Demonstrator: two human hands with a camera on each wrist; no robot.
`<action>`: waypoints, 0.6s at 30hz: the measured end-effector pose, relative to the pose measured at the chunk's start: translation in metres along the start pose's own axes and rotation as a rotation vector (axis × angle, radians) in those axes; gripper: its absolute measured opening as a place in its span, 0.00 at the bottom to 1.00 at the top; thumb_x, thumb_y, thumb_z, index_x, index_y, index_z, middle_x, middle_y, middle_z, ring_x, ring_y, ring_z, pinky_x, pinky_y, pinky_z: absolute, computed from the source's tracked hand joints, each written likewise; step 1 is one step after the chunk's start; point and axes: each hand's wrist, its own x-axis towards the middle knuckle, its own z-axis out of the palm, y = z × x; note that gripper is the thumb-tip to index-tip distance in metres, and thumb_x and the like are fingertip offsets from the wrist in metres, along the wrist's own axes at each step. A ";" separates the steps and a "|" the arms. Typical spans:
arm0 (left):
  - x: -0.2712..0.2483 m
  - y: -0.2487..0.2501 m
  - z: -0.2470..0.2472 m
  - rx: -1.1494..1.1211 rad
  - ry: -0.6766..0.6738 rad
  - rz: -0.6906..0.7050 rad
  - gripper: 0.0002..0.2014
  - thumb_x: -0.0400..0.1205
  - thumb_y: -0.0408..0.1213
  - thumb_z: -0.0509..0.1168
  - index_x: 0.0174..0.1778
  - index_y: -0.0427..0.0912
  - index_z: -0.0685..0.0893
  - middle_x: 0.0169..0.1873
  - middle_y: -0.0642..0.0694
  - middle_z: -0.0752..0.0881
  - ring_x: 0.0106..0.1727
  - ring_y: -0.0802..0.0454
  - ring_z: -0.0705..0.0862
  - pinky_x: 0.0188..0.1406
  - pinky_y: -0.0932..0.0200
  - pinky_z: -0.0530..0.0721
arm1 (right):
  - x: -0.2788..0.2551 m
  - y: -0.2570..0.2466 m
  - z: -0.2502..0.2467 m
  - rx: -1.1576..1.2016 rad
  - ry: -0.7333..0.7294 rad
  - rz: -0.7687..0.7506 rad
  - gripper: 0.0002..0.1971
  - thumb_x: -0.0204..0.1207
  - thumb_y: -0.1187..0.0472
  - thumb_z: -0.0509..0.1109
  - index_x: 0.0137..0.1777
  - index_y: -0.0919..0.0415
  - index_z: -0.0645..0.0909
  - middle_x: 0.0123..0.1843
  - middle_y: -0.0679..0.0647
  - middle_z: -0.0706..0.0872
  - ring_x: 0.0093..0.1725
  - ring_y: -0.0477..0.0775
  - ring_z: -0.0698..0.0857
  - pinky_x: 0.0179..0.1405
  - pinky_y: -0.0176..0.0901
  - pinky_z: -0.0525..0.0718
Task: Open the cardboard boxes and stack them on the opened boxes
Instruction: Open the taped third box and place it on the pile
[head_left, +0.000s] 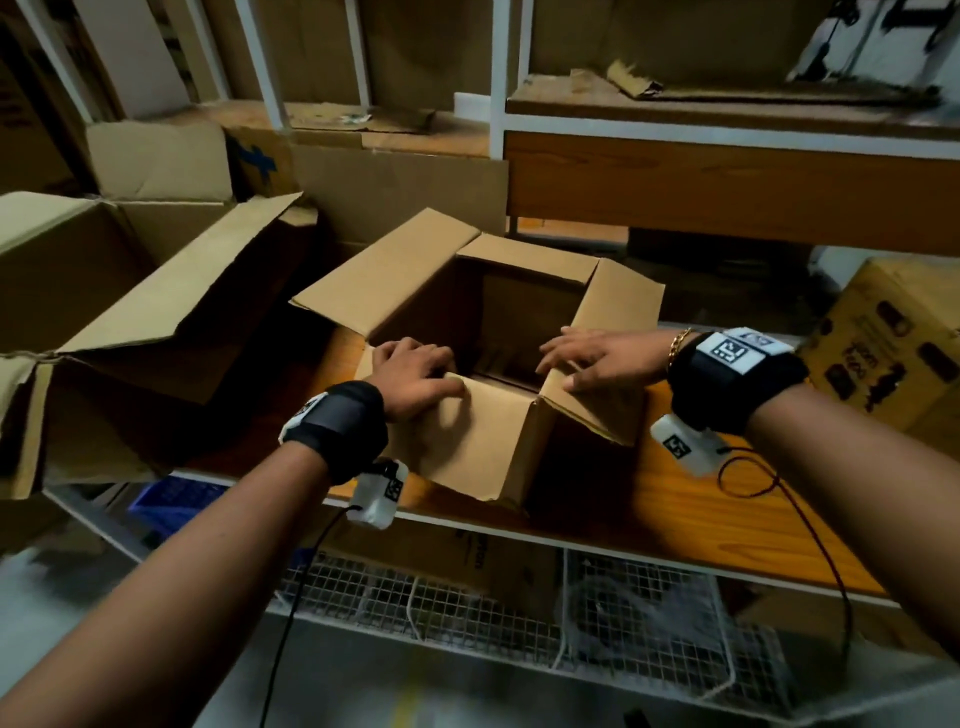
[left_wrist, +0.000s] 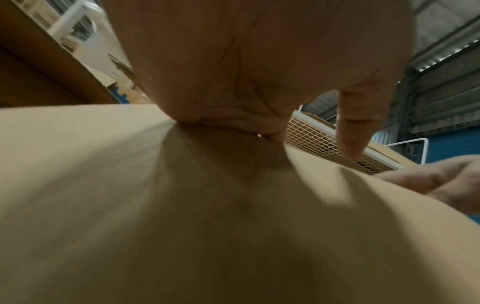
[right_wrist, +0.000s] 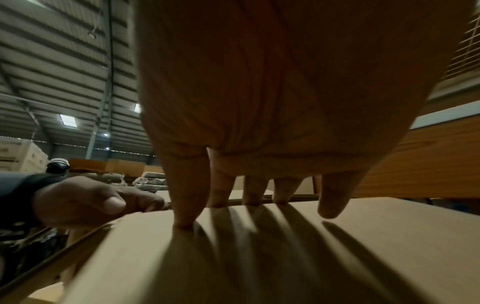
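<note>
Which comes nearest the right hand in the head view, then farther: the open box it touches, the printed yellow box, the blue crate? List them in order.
From the right hand:
1. Open box, under the fingers, centre of the shelf.
2. Printed yellow box, to the right on the same shelf.
3. Blue crate, far left, below the shelf.

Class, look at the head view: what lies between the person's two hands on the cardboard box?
In the head view, between the left hand and right hand lies the cardboard box's dark open mouth and its near rim.
</note>
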 end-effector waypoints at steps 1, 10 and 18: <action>0.000 0.000 0.002 -0.001 0.019 -0.007 0.27 0.70 0.70 0.51 0.49 0.54 0.77 0.55 0.53 0.80 0.68 0.49 0.68 0.70 0.46 0.54 | 0.003 0.006 -0.004 -0.010 -0.017 0.025 0.24 0.86 0.52 0.64 0.80 0.40 0.66 0.88 0.45 0.53 0.87 0.55 0.43 0.83 0.69 0.47; -0.004 0.003 0.001 0.096 0.068 -0.114 0.39 0.77 0.75 0.39 0.60 0.52 0.83 0.60 0.50 0.82 0.73 0.46 0.68 0.75 0.42 0.51 | 0.016 0.001 0.010 -0.270 0.344 -0.011 0.26 0.72 0.32 0.69 0.67 0.39 0.77 0.65 0.45 0.77 0.70 0.54 0.72 0.70 0.55 0.65; -0.016 0.029 0.011 0.376 -0.100 -0.055 0.45 0.68 0.82 0.50 0.73 0.56 0.76 0.60 0.51 0.86 0.70 0.47 0.77 0.75 0.21 0.41 | 0.039 -0.051 0.058 -0.202 0.516 0.010 0.32 0.68 0.21 0.55 0.55 0.44 0.80 0.52 0.46 0.82 0.53 0.50 0.78 0.58 0.53 0.73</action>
